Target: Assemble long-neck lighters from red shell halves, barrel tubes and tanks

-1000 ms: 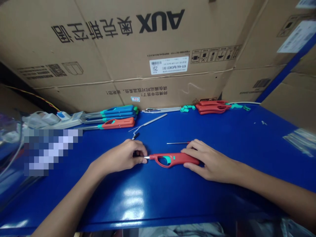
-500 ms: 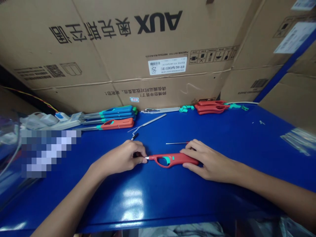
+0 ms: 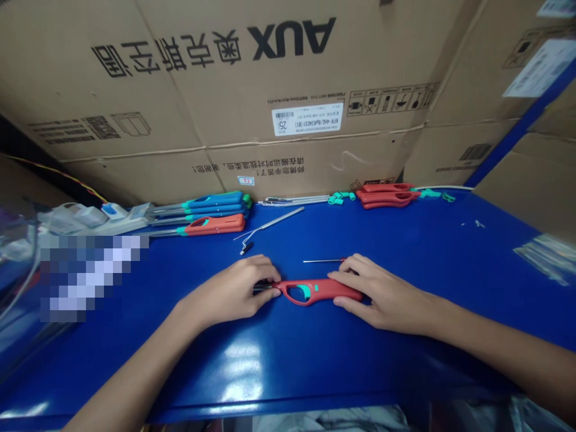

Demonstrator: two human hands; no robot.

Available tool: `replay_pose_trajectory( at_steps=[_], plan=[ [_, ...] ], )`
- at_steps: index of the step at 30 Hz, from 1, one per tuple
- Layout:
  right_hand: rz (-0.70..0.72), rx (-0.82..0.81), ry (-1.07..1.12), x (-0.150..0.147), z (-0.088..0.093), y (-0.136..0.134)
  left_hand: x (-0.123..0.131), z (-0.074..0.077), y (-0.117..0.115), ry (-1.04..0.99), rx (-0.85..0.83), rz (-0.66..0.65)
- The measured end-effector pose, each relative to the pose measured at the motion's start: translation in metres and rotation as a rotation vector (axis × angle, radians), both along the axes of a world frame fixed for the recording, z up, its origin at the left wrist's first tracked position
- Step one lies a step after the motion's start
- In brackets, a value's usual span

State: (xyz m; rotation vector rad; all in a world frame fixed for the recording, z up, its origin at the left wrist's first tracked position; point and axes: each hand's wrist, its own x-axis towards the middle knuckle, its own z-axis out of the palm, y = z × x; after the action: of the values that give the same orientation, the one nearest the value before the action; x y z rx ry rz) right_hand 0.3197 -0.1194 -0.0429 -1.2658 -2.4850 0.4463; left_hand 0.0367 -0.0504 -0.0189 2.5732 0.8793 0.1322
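Note:
A red gas lighter with a green trigger lies sideways on the blue table. My left hand pinches its front neck between thumb and fingers, and a bit of dark metal tube shows under the palm. My right hand is closed round the rear of the handle, thumb on the near side. Just beyond that hand, a thin screwdriver points left, its red handle mostly hidden by the fingers. Farther back lies a metal tube with white wires ending in a small black part.
Blue lighters and an orange-red lighter lie at the back left, beside a white power strip. Red lighter bodies, small green parts and metal tubes line the big cardboard box. Clear bags lie right.
My left hand has slid right along the metal tube to the lighter's red neck, covering the shiny end seen before. My right hand and the lighter stay in place.

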Motion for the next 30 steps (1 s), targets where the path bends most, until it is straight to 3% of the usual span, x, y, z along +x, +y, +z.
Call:
replay_pose_trajectory(
  at_steps=[14, 25, 30],
  plan=[
    [0.009, 0.101, 0.038, 0.005, -0.002, 0.003, -0.006, -0.001, 0.007, 0.101, 0.239, -0.019],
    [0.029, 0.204, 0.06, 0.002, -0.011, 0.004, 0.022, -0.033, -0.006, -0.303, 0.472, -0.172],
    [0.045, 0.25, 0.086, 0.001, -0.013, 0.004, 0.023, -0.036, -0.004, -0.38, 0.512, -0.197]
  ],
)
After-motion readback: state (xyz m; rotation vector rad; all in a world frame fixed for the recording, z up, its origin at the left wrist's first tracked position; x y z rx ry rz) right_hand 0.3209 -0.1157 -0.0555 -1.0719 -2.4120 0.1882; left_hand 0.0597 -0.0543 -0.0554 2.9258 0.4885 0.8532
